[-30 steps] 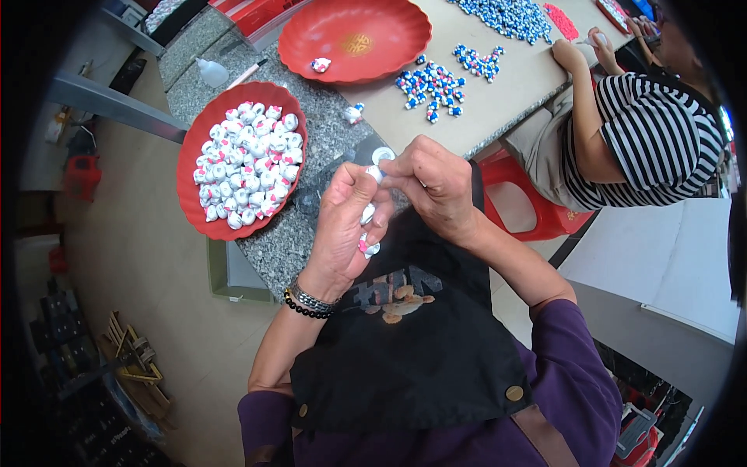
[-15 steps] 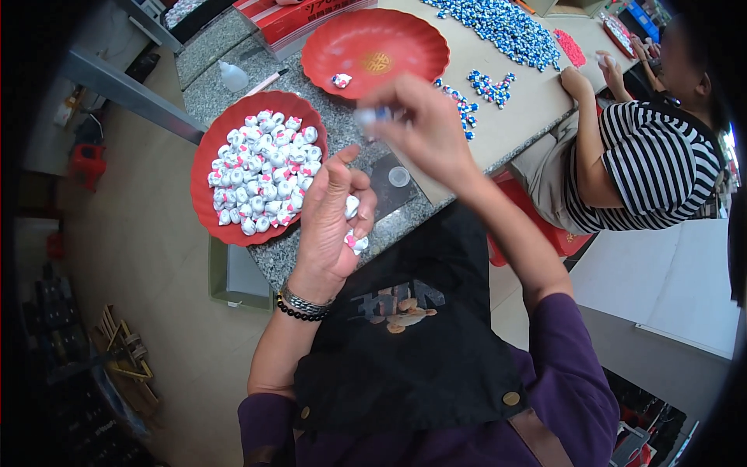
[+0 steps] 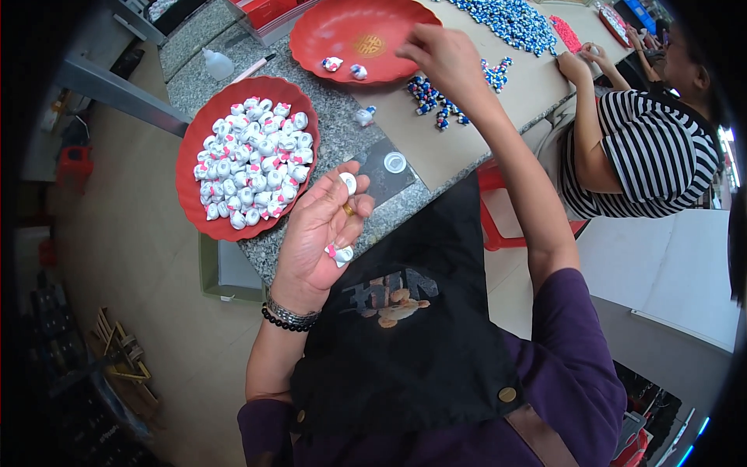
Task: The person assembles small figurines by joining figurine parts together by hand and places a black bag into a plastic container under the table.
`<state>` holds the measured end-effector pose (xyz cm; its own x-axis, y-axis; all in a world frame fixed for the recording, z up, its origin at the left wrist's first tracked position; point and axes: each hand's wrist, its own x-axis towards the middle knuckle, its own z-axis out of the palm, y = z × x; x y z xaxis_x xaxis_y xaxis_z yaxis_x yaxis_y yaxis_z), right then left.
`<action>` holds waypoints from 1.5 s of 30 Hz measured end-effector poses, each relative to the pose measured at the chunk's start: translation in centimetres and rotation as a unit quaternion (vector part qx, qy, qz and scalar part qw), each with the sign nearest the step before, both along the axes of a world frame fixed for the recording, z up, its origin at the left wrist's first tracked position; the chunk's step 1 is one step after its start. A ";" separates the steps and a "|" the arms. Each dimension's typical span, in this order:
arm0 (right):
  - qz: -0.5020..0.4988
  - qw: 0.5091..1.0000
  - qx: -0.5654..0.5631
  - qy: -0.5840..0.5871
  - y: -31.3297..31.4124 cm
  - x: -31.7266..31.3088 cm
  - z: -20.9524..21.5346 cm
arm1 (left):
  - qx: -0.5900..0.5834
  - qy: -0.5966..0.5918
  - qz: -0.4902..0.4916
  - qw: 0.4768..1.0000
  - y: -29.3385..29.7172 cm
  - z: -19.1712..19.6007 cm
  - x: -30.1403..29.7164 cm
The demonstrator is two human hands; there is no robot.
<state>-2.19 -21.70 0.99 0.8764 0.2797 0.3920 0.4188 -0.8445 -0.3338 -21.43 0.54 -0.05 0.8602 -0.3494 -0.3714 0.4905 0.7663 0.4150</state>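
Note:
My left hand (image 3: 320, 222) is raised palm up beside the front edge of the table. Its thumb and fingers close on a small white figurine head (image 3: 348, 183), and a second white head with a pink bow (image 3: 339, 254) rests lower in the palm. Over the right rim of the shallow red dish (image 3: 327, 39) hovers my right hand (image 3: 451, 68), fingers loosely bent and apart, nothing visible in them. Two small white-and-blue figurines (image 3: 359, 71) lie in that dish. Another small figurine (image 3: 366, 115) sits on the grey speckled tabletop between the dish and my left hand.
A red scalloped dish (image 3: 187, 167) heaped with white heads stands left. Blue-and-white pieces (image 3: 436, 101) lie under my right forearm; a larger heap (image 3: 506, 23) is farther back. A squeeze bottle (image 3: 218, 64), a pen (image 3: 253, 68) and a round clear cap (image 3: 394, 162) are near. A person in stripes (image 3: 650, 156) sits right.
My right hand has moved up and right, and the white-and-blue piece it held is gone from its fingers. A second figurine now shows in the far dish. My left hand has turned slightly.

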 end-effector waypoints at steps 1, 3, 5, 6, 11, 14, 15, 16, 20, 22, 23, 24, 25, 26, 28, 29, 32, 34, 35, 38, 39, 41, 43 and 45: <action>-0.012 1.000 -0.021 -0.007 -1.1 -1.4 -0.2 | -0.009 -0.003 -0.005 1.000 -0.1 -0.2 0.0; 0.014 0.998 -0.039 0.046 -2.4 -4.2 -1.4 | -0.026 -0.013 -0.015 0.999 -0.4 -0.6 0.2; 0.048 0.996 -0.062 0.038 -2.6 -5.7 -2.8 | -0.025 -0.029 -0.024 0.999 -0.8 -1.1 0.3; 0.059 0.995 -0.079 0.016 -2.6 -6.1 -3.4 | -0.021 -0.034 -0.029 0.999 -1.1 -1.2 0.3; 0.061 0.992 -0.114 -0.002 -2.4 -6.3 -4.2 | -0.057 -0.025 -0.034 0.997 -1.7 -1.4 0.1; 0.048 0.999 0.010 0.013 -2.3 -6.6 -3.4 | -0.082 -0.033 -0.038 0.995 -1.7 -1.3 -0.1; 0.068 0.985 0.133 0.085 -2.2 -7.0 -3.1 | -0.084 -0.026 -0.038 0.995 -1.7 -1.2 -0.2; 0.064 0.951 0.241 0.184 -2.4 -7.5 -2.6 | -0.086 -0.020 -0.040 0.995 -1.6 -1.2 -0.2; 0.095 0.780 0.491 0.375 -2.3 -10.4 -1.6 | -0.050 -0.048 -0.044 0.997 -1.9 -1.1 -0.4; 0.095 0.719 0.544 0.421 -2.1 -11.4 -1.3 | -0.034 -0.059 -0.039 0.997 -2.1 -1.1 -0.4; 0.095 0.703 0.556 0.433 -2.1 -11.8 -1.3 | -0.032 -0.050 -0.035 0.998 -2.2 -1.1 -0.5; 0.096 0.686 0.567 0.445 -2.1 -12.1 -1.2 | -0.030 -0.041 -0.030 0.998 -2.4 -1.1 -0.5; 0.097 0.669 0.578 0.457 -2.1 -12.4 -1.2 | -0.019 -0.030 -0.027 0.999 -2.4 -1.0 -0.6; 0.079 0.675 0.573 0.457 -2.1 -12.6 -1.2 | -0.016 -0.034 -0.028 0.999 -2.5 -1.0 -0.6; 0.078 0.694 0.561 0.444 -2.1 -13.1 -1.3 | 0.010 -0.039 -0.033 0.999 -2.5 -0.9 -0.6; 0.071 0.706 0.552 0.438 -2.1 -13.2 -1.4 | 0.022 -0.040 -0.036 0.998 -2.5 -0.8 -0.7; 0.072 0.745 0.530 0.399 -1.9 -13.4 -1.6 | 0.052 -0.044 -0.038 0.997 -2.5 -0.8 -0.8; 0.078 0.768 0.519 0.368 -1.9 -13.4 -1.7 | 0.055 -0.046 -0.032 0.997 -2.7 -0.9 -0.8; 0.081 0.779 0.512 0.351 -1.9 -13.4 -1.7 | 0.057 -0.048 -0.029 0.997 -2.7 -1.0 -0.9; 0.073 0.779 0.511 0.355 -1.9 -13.4 -1.7 | 0.060 -0.048 -0.024 0.997 -2.7 -1.1 -1.0; 0.068 0.768 0.526 0.360 -1.9 -13.5 -1.8 | 0.057 -0.043 -0.024 0.997 -2.7 -1.1 -1.0; 0.067 0.746 0.554 0.363 -2.0 -13.6 -1.9 | 0.051 -0.041 -0.025 0.998 -2.6 -1.2 -1.0; 0.053 0.729 0.576 0.365 -2.1 -13.7 -2.1 | 0.046 -0.046 -0.028 0.997 -2.6 -1.2 -1.0; 0.060 0.700 0.605 0.376 -2.4 -13.7 -2.2 | 0.049 -0.050 -0.030 0.997 -2.6 -1.2 -1.0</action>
<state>-15.87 -24.12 -1.23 0.9606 0.2312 -0.1542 -0.2159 0.2716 -0.9379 -22.44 -2.08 -1.23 0.8736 -0.3673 -0.3193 0.4861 0.6908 0.5353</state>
